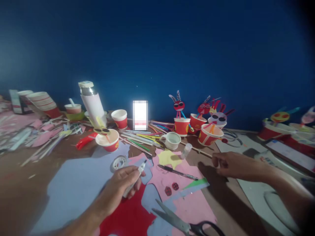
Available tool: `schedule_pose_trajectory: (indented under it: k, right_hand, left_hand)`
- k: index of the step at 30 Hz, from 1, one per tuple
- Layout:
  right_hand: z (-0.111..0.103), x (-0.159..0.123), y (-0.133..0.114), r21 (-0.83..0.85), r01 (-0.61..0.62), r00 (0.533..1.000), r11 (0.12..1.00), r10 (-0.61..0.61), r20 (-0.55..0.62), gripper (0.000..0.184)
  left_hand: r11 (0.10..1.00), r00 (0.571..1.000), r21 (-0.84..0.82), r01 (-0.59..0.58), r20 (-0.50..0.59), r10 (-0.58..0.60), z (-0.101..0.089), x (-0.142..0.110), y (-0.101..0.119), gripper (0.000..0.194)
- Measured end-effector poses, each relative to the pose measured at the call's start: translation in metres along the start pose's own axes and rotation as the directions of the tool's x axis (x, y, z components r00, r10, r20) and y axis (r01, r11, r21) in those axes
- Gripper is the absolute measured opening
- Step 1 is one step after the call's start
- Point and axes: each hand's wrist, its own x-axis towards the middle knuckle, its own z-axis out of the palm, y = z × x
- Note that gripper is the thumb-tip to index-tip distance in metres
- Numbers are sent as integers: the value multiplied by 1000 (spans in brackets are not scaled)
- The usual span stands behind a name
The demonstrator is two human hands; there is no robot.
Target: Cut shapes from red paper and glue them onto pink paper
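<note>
My left hand [129, 182] is closed around a slim white tube with a dark tip [142, 167], which points up and away; I cannot tell if it is a pen or a glue tube. Beneath it lies red paper [128, 216] on blue-grey paper [71, 183]. At the right, my right hand [230, 166] has its fingers curled at the near end of a thin wooden stick [198, 150]. A black pen [177, 172] rests on pink paper [182, 203] between the hands, near two small red cut-outs [171, 189]. Scissors [174, 219] lie open in front.
A tape roll [119, 163], a small clear bottle [186, 151] and a white mug [172, 141] stand close by. Red paper cups [182, 127] with paper figures line the back, beside a tilted white flask [92, 105]. Coloured sticks [140, 139] and paper scraps are scattered around.
</note>
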Motion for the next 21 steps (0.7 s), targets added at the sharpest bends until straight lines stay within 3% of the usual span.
schedule_pose_trajectory:
  k: [2, 4, 7, 10, 12, 21]
  right_hand:
    - [-4, -14, -22, 126, 123, 986, 984, -107, -126, 19]
    - [-1, -25, -50, 325, 336, 937, 884, -279, -211, 22]
    - [19, -26, -91, 533, 468, 876, 705, -288, -387, 14]
    - [45, -14, -115, 746, 417, 906, 519, -168, -389, 11]
    - [59, -7, -120, 798, 390, 918, 459, -122, -378, 10]
    - [79, -3, -127, 843, 359, 932, 400, -112, -343, 14]
  left_hand:
    - [993, 1000, 118, -4, 24, 1, 6, -3, 2, 33]
    - [980, 999, 199, -4, 38, -4, 12, -6, 2, 36]
    - [967, 996, 252, 28, 72, -47, 17, -6, -2, 37]
    - [958, 983, 280, 60, 149, -105, 16, -5, -10, 36]
    - [955, 976, 289, 61, 183, -118, 16, -6, -15, 36]
    - [966, 965, 246, 84, 223, -140, 24, -10, -18, 38]
